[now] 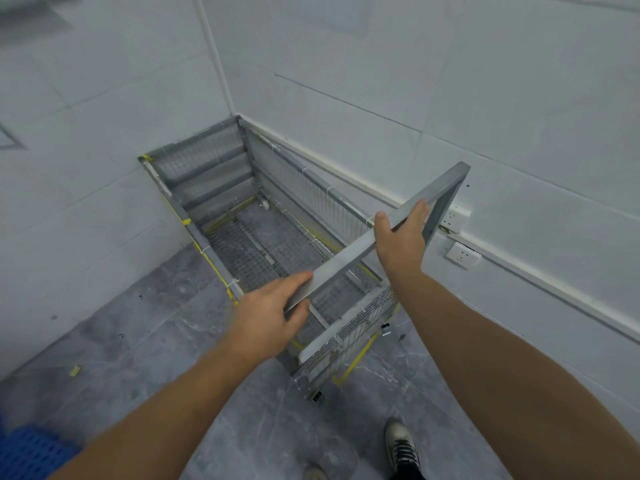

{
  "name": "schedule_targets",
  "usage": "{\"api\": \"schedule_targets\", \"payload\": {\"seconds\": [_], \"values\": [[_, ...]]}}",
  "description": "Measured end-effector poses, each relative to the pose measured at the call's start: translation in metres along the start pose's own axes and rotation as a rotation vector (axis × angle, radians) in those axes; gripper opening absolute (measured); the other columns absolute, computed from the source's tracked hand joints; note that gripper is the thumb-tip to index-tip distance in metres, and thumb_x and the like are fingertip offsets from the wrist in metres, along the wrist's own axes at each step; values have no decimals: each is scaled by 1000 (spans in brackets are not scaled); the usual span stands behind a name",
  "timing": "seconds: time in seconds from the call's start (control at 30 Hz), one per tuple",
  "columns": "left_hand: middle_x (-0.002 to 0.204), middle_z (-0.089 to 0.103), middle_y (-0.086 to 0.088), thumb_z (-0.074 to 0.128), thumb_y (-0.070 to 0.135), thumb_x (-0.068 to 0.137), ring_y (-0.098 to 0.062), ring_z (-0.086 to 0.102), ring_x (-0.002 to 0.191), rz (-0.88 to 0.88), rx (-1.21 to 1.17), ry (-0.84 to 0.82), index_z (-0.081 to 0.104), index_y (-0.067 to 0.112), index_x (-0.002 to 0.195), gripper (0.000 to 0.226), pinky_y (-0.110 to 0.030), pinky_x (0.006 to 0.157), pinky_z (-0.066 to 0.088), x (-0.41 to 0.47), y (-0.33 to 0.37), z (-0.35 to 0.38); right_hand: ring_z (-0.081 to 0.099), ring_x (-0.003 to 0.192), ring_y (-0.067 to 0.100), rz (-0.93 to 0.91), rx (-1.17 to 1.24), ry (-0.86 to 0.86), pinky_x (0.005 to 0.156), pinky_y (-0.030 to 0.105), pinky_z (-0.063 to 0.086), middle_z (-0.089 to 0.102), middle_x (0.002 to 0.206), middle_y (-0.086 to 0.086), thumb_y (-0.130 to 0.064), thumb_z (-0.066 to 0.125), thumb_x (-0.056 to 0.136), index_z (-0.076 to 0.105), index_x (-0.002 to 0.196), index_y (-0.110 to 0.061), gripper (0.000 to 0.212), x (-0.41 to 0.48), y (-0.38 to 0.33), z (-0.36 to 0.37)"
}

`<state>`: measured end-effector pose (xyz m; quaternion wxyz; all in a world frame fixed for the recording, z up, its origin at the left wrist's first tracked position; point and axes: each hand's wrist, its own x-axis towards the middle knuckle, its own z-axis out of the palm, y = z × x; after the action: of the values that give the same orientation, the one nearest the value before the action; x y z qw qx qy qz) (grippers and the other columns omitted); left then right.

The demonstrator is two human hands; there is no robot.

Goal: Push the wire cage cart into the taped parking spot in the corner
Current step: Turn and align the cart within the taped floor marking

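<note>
The grey wire cage cart [249, 244] stands in the corner where two white tiled walls meet, its far end against the left wall and its long side along the right wall. Yellow floor tape [355, 363] shows beside its near end and along its left side. A flat grey handle bar [356, 249] rises across the cart's near end. My left hand [268, 317] grips the bar's lower left end. My right hand [401, 239] grips the bar further up on the right.
Two wall sockets [462, 255] sit on the right wall beside the handle. A blue plastic grid [29, 452] lies at the bottom left. A scrap of yellow tape [74, 370] lies on the grey marble floor. My shoes [401, 445] are below.
</note>
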<state>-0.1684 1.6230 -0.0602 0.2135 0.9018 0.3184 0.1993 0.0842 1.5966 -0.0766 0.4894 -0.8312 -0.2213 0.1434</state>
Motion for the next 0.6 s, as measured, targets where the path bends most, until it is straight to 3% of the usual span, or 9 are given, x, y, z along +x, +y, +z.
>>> {"api": "schedule_targets", "payload": {"seconds": [0.13,0.23,0.4,0.6], "values": [[102,71,4,45,44,89,-13,62,75,-2,20,12,56,26,131,47,-34,68,55,23,12,13,33,144,27,-23,-51,-60,110,49,39,-1,167,-2,-57,48,91,0,158,-18,91,28,1,-12],[103,71,3,45,44,89,-15,64,77,-14,38,22,55,27,132,47,-36,68,56,38,20,22,20,150,25,-32,-53,-98,116,47,30,-2,167,2,-54,50,94,-1,157,-14,90,50,1,-19],[102,71,1,47,45,88,-17,65,78,-41,28,49,56,26,131,48,-40,68,56,65,31,36,30,145,30,-52,-52,-122,111,51,36,-3,167,1,-58,46,92,-1,157,-18,90,82,1,-21],[109,71,5,45,48,88,-12,64,78,-103,54,63,56,29,132,50,-29,68,53,98,45,52,15,151,24,-73,-74,-174,117,47,26,-7,167,-2,-57,45,96,-7,157,-19,89,127,6,-26]]}}
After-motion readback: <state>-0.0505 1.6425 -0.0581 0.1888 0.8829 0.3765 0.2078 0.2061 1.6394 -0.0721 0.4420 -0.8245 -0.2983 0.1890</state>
